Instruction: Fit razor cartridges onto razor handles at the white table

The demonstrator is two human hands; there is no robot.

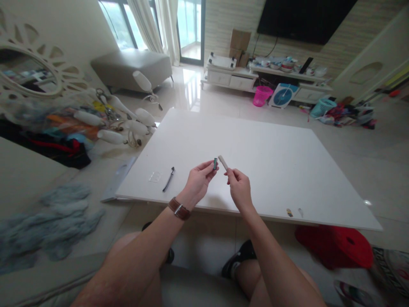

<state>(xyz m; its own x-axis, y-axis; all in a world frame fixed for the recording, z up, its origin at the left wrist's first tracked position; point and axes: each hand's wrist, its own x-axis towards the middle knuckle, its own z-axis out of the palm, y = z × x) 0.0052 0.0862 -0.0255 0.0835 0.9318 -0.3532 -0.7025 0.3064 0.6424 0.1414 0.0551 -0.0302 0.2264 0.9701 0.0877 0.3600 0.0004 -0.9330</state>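
Note:
Above the front part of the white table (249,145), my left hand (198,181) pinches a razor cartridge (215,163), small and dark with a green strip. My right hand (239,185) grips a slim light-grey stick-shaped tool (223,162), its free end pointing up and left beside the cartridge. I cannot make out whether the tool's tip is a brush, or whether it touches the cartridge. A dark razor handle (168,179) lies on the table left of my left hand. Next to it is a clear plastic tray (155,176).
Near the table's front right edge lie a small yellow-and-black piece (289,212) and a small clear piece (300,212). A red roll (341,247) stands on the floor below that edge. A lamp with several white shades (111,136) sits beyond the table's left side.

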